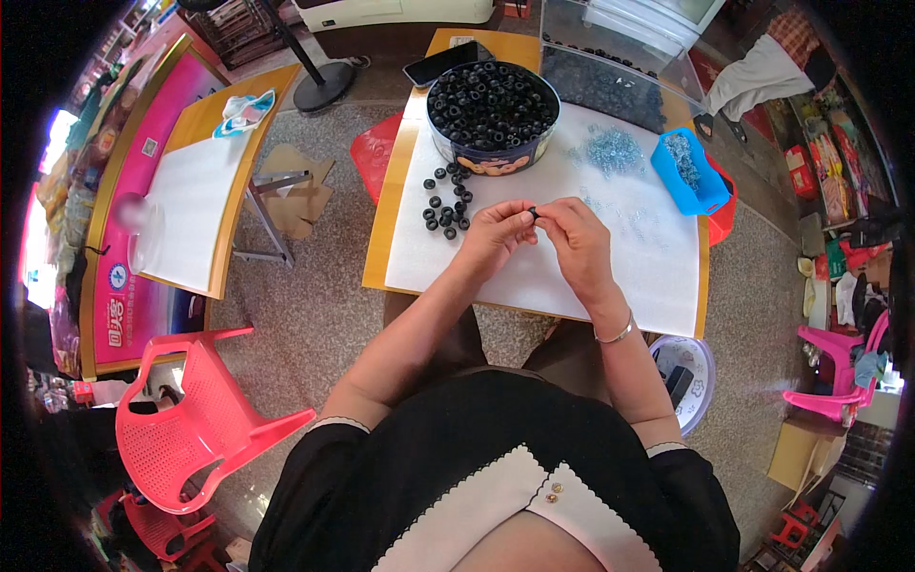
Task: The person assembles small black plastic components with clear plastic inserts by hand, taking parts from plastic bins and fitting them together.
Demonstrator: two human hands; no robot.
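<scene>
Over the white-covered table, my left hand (498, 236) and my right hand (579, 246) meet fingertip to fingertip. Both are closed in a pinch on a small black ring-shaped piece (533, 214), which the fingers partly cover. Several loose black ring-shaped pieces (450, 215) lie left of my left hand. Behind them stands a round tin (493, 160) heaped with the same kind of pieces. To the right, beyond my right hand, small clear-bluish pieces (615, 151) are spread in a loose pile. More of these fill a blue plastic basket (701, 198) at the table's right edge.
A clear plastic box (602, 88) with black pieces and a dark phone (448, 63) sit at the far side. A pink chair (205, 419) stands left, a red stool (377, 153) beside the table. A white basin (703, 381) is low right. Another person (762, 76) is far right.
</scene>
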